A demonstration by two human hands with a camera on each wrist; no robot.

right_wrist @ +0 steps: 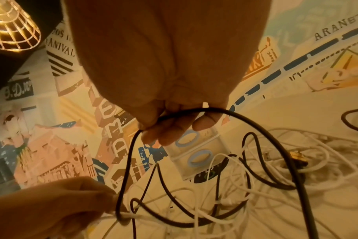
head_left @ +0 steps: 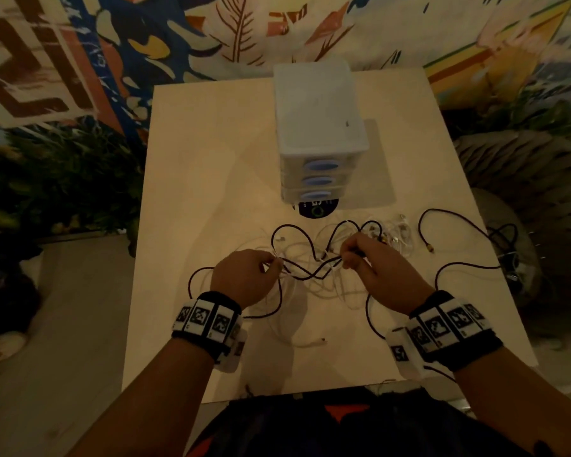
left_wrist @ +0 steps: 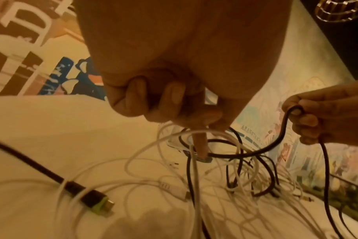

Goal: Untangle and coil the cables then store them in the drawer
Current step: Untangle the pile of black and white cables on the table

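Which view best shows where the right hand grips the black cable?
The right wrist view: the black cable arches across the curled fingers of the right hand, close and unobstructed. The left wrist view shows the same grip smaller, at its right edge. In the head view the knuckles hide the contact.

left hand [left_wrist: 174,90]: curled, pinching thin white cable [left_wrist: 196,186]
right hand [left_wrist: 325,119]: gripping thick black cable [left_wrist: 284,127]
pale table [left_wrist: 51,129]: tangled white and black cables, black HDMI-style plug [left_wrist: 92,198]
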